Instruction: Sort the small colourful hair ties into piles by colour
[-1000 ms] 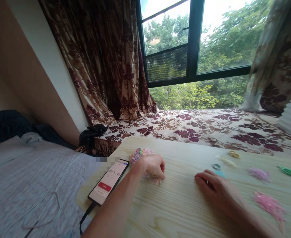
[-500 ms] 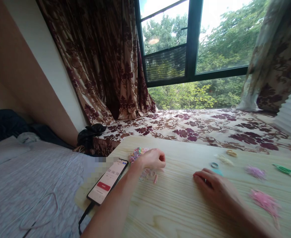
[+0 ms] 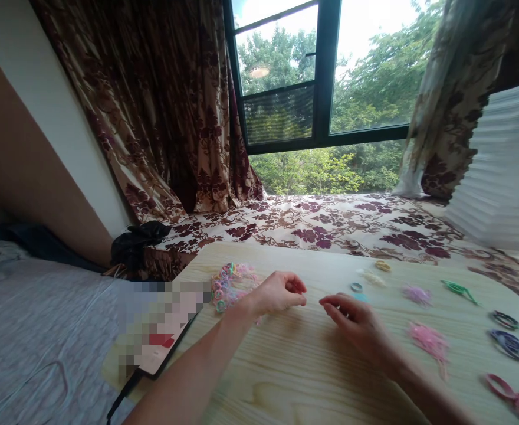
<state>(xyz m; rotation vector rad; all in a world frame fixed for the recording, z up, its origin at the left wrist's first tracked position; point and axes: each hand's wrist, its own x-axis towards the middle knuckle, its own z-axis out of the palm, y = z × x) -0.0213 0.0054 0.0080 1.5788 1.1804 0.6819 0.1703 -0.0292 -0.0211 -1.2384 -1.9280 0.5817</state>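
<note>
My left hand (image 3: 281,291) is over the wooden table, just right of a mixed pile of small coloured elastic hair ties (image 3: 224,288). Its fingers are curled, the thumb and fingertips close together; anything between them is too small to make out. Facing it across a narrow gap is my right hand (image 3: 352,317), its fingers bent and drawn together in a pinch. Whatever it may hold is hidden. Beyond the right hand lie a grey-green ring-shaped tie (image 3: 356,287) and a light blue bit (image 3: 360,297).
Sorted heaps lie rightward: yellow tie (image 3: 382,266), cream bands (image 3: 374,278), purple bands (image 3: 417,294), pink bands (image 3: 428,340), green ties (image 3: 460,290), dark ties (image 3: 511,345) and red-pink ties (image 3: 502,386). A partly pixelated phone (image 3: 160,348) with a cable lies at the table's left edge.
My left hand has moved away from the mixed pile toward the right hand, narrowing the gap between them. The view has swung right, bringing dark and red-pink ties into sight.
</note>
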